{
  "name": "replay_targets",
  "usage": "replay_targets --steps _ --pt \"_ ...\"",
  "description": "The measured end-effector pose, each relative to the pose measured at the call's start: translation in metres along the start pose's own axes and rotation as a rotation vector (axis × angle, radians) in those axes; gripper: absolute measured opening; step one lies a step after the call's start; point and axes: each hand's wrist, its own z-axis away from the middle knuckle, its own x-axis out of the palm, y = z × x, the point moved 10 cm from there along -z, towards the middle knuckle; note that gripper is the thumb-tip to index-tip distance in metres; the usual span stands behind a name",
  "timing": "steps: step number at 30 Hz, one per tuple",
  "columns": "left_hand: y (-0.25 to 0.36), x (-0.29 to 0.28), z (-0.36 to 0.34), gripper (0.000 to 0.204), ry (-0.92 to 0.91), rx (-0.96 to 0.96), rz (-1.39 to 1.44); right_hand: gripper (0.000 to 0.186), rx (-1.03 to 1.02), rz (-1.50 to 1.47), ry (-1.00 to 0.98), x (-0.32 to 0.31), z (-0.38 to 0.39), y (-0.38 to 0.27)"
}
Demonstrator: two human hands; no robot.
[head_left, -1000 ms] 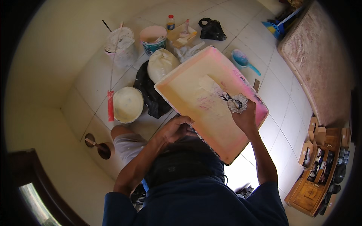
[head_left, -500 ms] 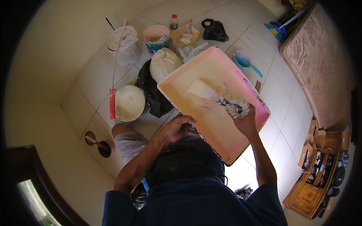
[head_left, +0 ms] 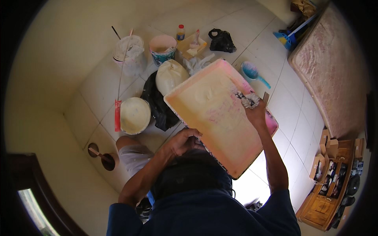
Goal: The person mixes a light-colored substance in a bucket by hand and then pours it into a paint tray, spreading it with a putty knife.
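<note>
A paint tray [head_left: 236,145], cream inside with pink and orange stains, is tilted in front of my body. My left hand [head_left: 183,141] grips its near left edge, thumb over the rim and the other fingers partly hidden beneath. Over the tray's right part, my right hand [head_left: 256,112] is closed on a paint-crusted paintbrush [head_left: 240,94], its handle splattered black and white. The brush's pale end is hard to tell from the cream paint around it. Left of the tray stand an open bucket of cream paint [head_left: 135,116] and a tied white bag [head_left: 171,74].
A paint roller [head_left: 117,114] leans against a lidded bucket [head_left: 128,51]. Behind are a teal bucket [head_left: 162,47], a small bottle [head_left: 180,32] and a black bag [head_left: 221,40]. Rightward lie a blue dipper [head_left: 252,71], a mattress [head_left: 330,70] and a wooden cabinet [head_left: 319,204].
My right hand has drawn the paintbrush up and away across the tray, toward its right rim. The tray sits slightly lower in view; my left hand keeps its grip.
</note>
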Motion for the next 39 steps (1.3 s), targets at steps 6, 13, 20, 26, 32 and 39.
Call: replay_targets --steps 6,13,20,26,32,39 --pt "0.000 -0.001 0.000 0.041 0.015 0.008 -0.001 0.022 0.091 -0.190 -0.004 0.006 -0.004 0.016" --pt "-0.004 -0.010 -0.001 0.042 0.040 -0.001 -0.008 0.018 0.133 -0.286 -0.007 0.022 -0.009 0.000" --pt "-0.002 -0.007 0.001 0.042 0.041 -0.013 0.014 0.025 0.097 -0.128 -0.080 0.040 -0.007 0.001" --pt "-0.004 -0.008 -0.001 0.042 0.046 -0.012 -0.018 0.018 0.014 -0.129 0.002 0.009 -0.015 -0.002" --pt "-0.005 -0.012 0.000 0.043 0.076 -0.013 -0.007 0.017 0.033 -0.154 -0.004 0.009 0.004 -0.011" --pt "-0.002 -0.004 -0.001 0.043 0.051 -0.004 0.002 0.014 -0.045 0.021 -0.024 0.001 0.008 -0.007"
